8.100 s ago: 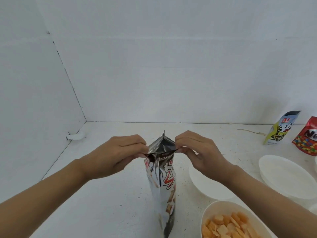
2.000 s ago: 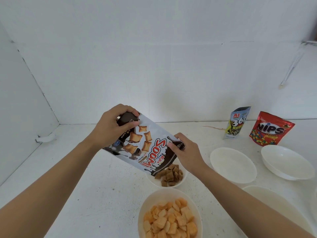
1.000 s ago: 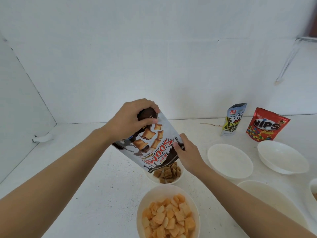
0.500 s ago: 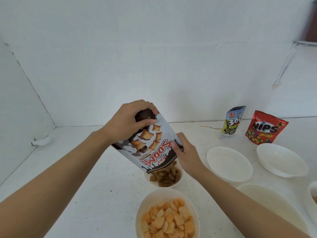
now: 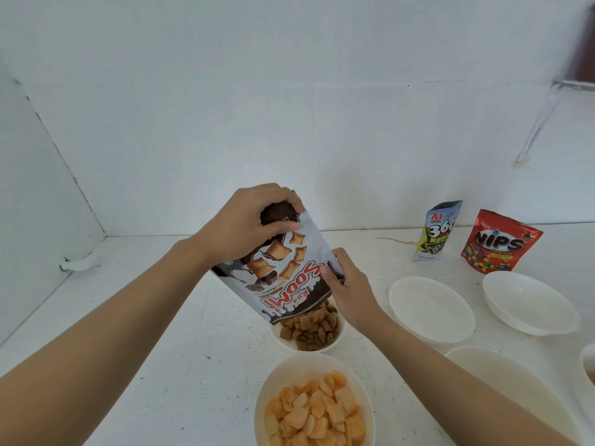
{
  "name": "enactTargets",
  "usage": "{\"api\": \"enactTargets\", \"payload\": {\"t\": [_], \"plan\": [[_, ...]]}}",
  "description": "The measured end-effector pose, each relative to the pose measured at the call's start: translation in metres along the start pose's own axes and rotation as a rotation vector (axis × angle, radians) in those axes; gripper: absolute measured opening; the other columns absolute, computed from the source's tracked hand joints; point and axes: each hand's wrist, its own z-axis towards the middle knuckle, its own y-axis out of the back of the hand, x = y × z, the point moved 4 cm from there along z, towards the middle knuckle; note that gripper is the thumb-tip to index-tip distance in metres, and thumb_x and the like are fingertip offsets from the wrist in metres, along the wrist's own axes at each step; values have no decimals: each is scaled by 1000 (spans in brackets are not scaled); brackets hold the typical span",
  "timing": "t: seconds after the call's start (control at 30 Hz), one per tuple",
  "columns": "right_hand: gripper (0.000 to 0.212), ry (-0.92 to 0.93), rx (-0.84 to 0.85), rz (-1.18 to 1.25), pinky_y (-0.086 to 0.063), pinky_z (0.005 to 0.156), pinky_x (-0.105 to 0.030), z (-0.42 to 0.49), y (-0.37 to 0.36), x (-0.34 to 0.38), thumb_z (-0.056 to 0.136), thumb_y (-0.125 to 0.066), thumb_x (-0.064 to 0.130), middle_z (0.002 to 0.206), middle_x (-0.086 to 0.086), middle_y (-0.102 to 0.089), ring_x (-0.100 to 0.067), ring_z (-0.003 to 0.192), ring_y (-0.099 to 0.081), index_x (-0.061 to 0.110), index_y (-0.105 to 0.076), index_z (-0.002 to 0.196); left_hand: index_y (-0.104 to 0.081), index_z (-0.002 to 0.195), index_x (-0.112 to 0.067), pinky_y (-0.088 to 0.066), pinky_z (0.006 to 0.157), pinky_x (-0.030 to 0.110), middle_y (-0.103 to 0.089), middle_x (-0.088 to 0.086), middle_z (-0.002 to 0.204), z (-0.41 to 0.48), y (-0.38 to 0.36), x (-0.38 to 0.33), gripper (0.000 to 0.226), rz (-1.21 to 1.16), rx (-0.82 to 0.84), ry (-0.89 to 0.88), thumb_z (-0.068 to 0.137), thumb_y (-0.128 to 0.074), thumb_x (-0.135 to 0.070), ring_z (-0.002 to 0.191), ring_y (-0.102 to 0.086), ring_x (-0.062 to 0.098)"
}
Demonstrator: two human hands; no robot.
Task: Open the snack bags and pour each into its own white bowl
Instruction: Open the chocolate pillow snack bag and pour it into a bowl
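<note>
A black-and-white snack bag [image 5: 283, 272] hangs upside down, its open mouth over a small white bowl [image 5: 335, 344] heaped with brown pillow-shaped snacks. My left hand [image 5: 248, 223] grips the bag's raised bottom end. My right hand [image 5: 347, 284] pinches the bag's right edge near the mouth. A nearer white bowl [image 5: 267, 397] holds orange snack pieces. Two sealed bags stand at the back right: a blue-and-yellow one [image 5: 438, 231] and a red one [image 5: 500, 243].
Three white bowls with nothing in them sit to the right: one in the middle [image 5: 431, 309], one farther right [image 5: 531, 302] and a large one [image 5: 502, 384] near the front. Another bowl's rim [image 5: 587, 365] shows at the right edge. White walls close the back and left.
Since eight seconds ago the bag was pulled open and tipped over the small bowl. Over the last second the bag tilted steeper and the brown snacks piled higher in the bowl.
</note>
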Motion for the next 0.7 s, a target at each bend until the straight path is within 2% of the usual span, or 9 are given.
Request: {"api": "enactTargets", "payload": {"t": [0.1, 0.2, 0.3, 0.4, 0.47, 0.57, 0.7], "plan": [[12, -14, 0, -10, -62, 78, -31, -1, -1, -3, 104, -45, 29, 118, -1, -67, -15, 102, -69, 22, -46, 113, -68, 109, -27, -52, 81, 22, -67, -8, 106, 1, -3, 4, 19, 1, 11, 12, 90, -73, -26, 99, -61, 8], [8, 5, -55, 12, -62, 75, -28, 4, 5, 3, 104, -46, 26, 112, 1, -68, -15, 99, -69, 21, -48, 111, -69, 109, -28, -52, 78, 16, -66, -8, 106, 4, 4, 2, 21, -20, -24, 14, 89, -74, -28, 99, -60, 4], [6, 14, -106, 37, -60, 73, -26, 8, 11, 8, 104, -47, 22, 108, 0, -68, -13, 98, -68, 21, -49, 110, -66, 116, -29, -53, 80, 16, -64, -9, 112, 4, 11, -2, 28, -22, -36, 5, 89, -74, -30, 103, -60, 5], [4, -18, -79, 40, -57, 66, -20, 4, 9, 3, 104, -46, 21, 109, -1, -67, -10, 96, -67, 21, -49, 108, -50, 131, -39, -57, 81, 18, -57, -11, 124, -9, 7, 1, 50, -118, 51, 88, 88, -75, -31, 111, -59, 4], [3, -49, -67, 37, -54, 62, -17, 0, 8, -3, 105, -45, 21, 109, 0, -67, -7, 94, -66, 21, -48, 107, -39, 135, -50, -58, 80, 18, -55, -12, 124, -22, 5, 10, 62, -162, 64, 164, 86, -75, -36, 112, -58, -2], [4, -85, -64, 57, -54, 61, -16, -2, 7, -7, 105, -44, 22, 108, 2, -67, -6, 95, -67, 20, -48, 107, -35, 135, -53, -57, 73, 17, -58, -15, 115, -48, 7, 32, 65, -181, -54, 321, 83, -73, -46, 106, -61, -3], [5, -70, -63, 20, -55, 63, -20, -3, 8, -10, 105, -44, 22, 106, 1, -69, -10, 96, -68, 18, -48, 106, -52, 126, -39, -56, 64, 19, -69, -6, 106, -80, -11, 49, 46, -563, -274, 507, 85, -73, -32, 98, -71, 12]]}}
